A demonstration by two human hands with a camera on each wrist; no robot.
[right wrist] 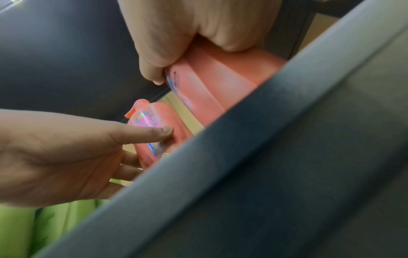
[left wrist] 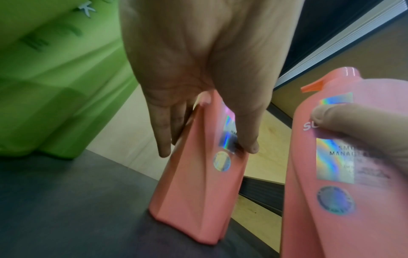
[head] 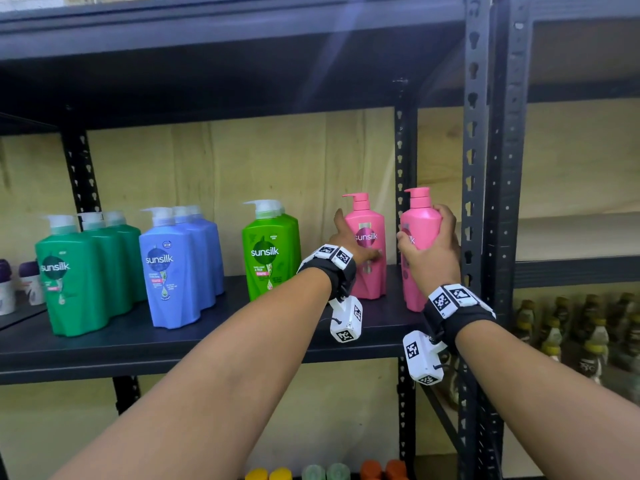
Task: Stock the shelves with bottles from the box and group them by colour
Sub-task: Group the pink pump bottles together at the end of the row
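Two pink pump bottles are at the right end of the dark shelf [head: 214, 327]. The left pink bottle [head: 367, 284] stands on the shelf; my left hand [head: 358, 234] holds it, thumb on the front label and fingers along its far side. In the left wrist view the same left hand [left wrist: 207, 150] pinches that bottle [left wrist: 192, 200]. My right hand [head: 424, 233] grips the second pink bottle [head: 412, 294] around its upper body, upright, beside the first and close to the rack post. The right wrist view shows this grip on the bottle [right wrist: 220, 83]; whether its base touches the shelf is hidden.
Left along the shelf stand a light green bottle [head: 270, 251], a blue group [head: 173, 268] and a dark green group [head: 79, 275]. Black posts [head: 475, 168] bound the right end. Brownish bottles [head: 588, 334] fill the neighbouring rack; coloured caps [head: 325, 472] show below.
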